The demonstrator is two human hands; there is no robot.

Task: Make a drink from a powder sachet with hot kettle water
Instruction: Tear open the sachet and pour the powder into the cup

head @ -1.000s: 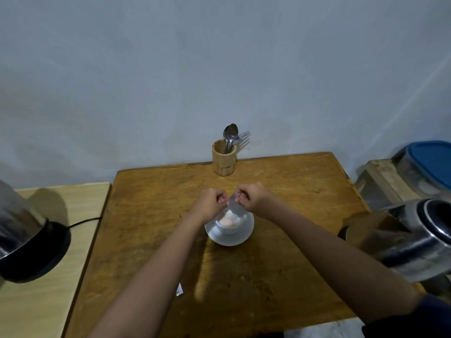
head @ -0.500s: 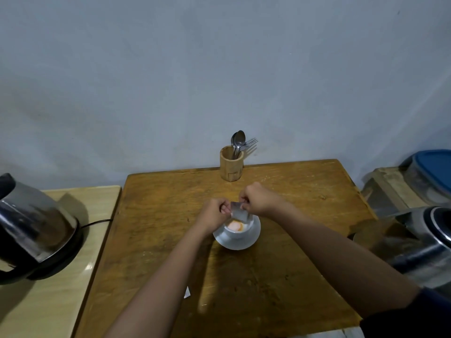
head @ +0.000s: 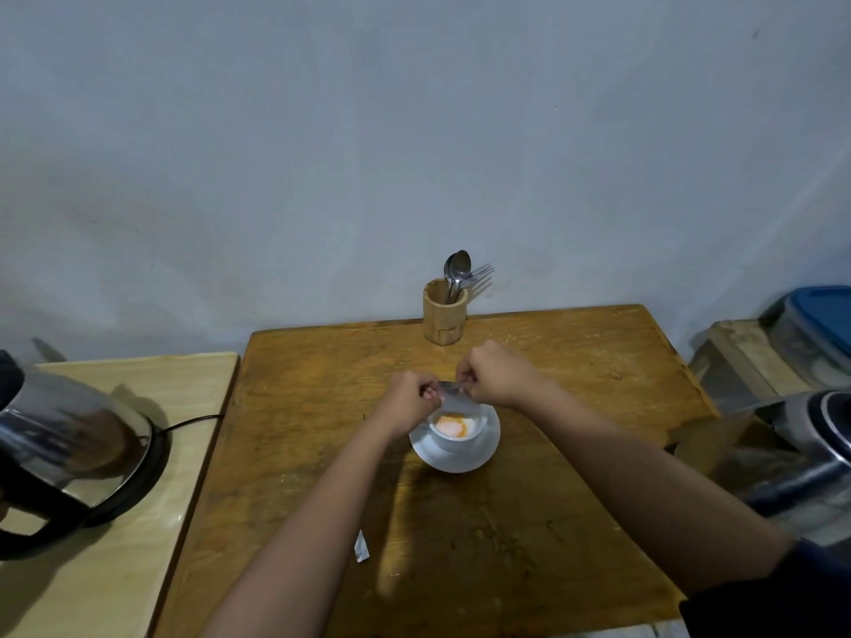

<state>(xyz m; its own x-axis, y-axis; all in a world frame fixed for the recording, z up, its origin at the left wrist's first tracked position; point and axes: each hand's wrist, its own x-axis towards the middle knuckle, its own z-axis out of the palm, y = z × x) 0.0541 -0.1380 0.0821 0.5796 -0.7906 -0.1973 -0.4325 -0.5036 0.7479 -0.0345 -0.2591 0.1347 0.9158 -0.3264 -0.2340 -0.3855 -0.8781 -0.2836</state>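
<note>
A white cup (head: 460,436) stands on a white saucer (head: 479,458) in the middle of the brown wooden table (head: 575,361). Orange and white powder lies in the cup's bottom. Just above the cup's far rim a small silvery sachet (head: 453,398) is pinched between both hands: my left hand (head: 412,400) holds its left end and my right hand (head: 495,377) holds its right end. A steel kettle (head: 60,453) sits on its black base on the pale side table at the left.
A wooden holder (head: 443,315) with spoons and a fork stands at the table's far edge. A torn scrap of sachet (head: 362,547) lies near the front, by my left forearm. A second steel vessel (head: 806,458) is at the right edge, with a blue-lidded container (head: 819,315) behind it.
The view has shifted so the kettle at the left shows more fully. Both hands stay pinched on the sachet over the cup, and more orange powder shows in it.
</note>
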